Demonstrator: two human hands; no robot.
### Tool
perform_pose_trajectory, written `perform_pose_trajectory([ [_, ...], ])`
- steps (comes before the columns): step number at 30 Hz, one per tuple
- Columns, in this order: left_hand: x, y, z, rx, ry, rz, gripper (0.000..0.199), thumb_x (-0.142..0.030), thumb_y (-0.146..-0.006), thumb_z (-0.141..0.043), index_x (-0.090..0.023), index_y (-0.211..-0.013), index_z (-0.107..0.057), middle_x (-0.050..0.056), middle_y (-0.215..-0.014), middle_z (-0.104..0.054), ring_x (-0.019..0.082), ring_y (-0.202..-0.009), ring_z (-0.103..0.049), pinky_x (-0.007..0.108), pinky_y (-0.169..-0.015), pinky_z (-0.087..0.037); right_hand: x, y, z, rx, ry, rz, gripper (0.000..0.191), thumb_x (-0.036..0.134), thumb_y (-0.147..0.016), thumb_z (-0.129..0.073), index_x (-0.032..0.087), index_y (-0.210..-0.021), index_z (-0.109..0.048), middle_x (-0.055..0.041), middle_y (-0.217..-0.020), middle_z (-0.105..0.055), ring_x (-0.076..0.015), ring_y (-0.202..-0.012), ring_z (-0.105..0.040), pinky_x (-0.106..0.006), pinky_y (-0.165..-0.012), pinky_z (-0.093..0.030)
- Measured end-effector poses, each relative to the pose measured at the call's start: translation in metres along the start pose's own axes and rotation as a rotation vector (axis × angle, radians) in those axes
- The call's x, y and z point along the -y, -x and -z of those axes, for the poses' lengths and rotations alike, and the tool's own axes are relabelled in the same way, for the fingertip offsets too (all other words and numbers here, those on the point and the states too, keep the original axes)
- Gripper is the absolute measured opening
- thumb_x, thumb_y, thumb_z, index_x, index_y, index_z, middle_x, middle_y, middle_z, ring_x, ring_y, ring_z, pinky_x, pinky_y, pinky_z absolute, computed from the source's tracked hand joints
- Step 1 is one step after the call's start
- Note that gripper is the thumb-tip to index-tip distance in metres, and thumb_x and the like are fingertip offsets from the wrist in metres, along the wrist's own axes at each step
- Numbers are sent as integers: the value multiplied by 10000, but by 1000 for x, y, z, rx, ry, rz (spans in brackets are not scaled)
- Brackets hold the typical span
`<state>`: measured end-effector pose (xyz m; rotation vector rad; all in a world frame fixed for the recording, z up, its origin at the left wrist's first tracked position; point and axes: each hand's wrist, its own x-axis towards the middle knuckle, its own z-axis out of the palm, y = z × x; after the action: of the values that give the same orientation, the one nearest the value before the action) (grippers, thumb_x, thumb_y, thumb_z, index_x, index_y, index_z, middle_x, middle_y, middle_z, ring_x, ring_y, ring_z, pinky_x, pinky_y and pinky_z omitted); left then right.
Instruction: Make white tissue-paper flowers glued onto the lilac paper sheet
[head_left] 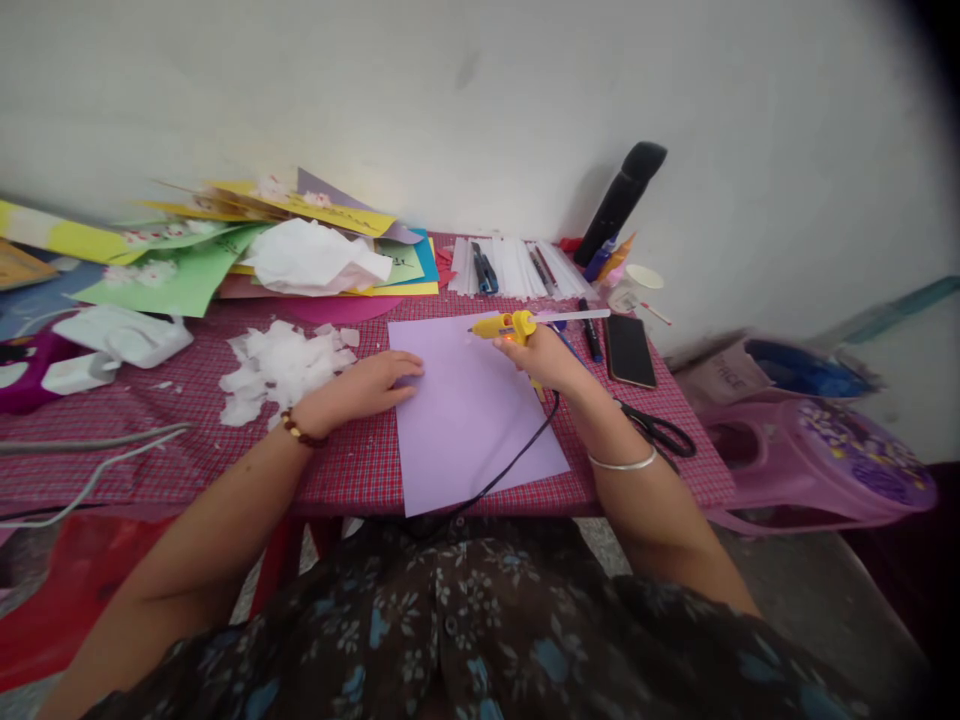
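Right hand (546, 354): fingers wrapped round yellow plastic glue gun (499, 325), lying crosswise, nozzle leftward over far part of rectangular purple paper sheet (465, 415). Left hand (375, 382): fingers slightly spread, at sheet's left edge.

There are two hands (388, 382) (546, 355), one glue gun (501, 325), one phone (630, 350), one pair of scissors (651, 426), two bracelets (301, 430) (622, 465)

You face a plain off-white wall (480, 110), softly lit, behind a table draped in red-checked cloth (352, 475); to your right, a pink plastic stool with a purple-and-yellow patterned seat (780, 440) stands on grey floor (806, 570)
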<state>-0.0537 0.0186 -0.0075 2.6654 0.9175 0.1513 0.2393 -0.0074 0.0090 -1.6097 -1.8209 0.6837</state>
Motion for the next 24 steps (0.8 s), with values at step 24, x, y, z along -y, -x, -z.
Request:
perform_pose_trajectory([
  [24, 1, 0, -1, 14, -15, 10, 395, -309, -930, -460, -104, -1215, -642, 164, -1369, -591, 265, -1274, -542, 433, -1138, -381, -16, -7, -8, 28, 67, -30, 259, 395, -847, -612, 145, -849, -680, -80, -801, -720, -201, -741, -649, -292, -692, -462],
])
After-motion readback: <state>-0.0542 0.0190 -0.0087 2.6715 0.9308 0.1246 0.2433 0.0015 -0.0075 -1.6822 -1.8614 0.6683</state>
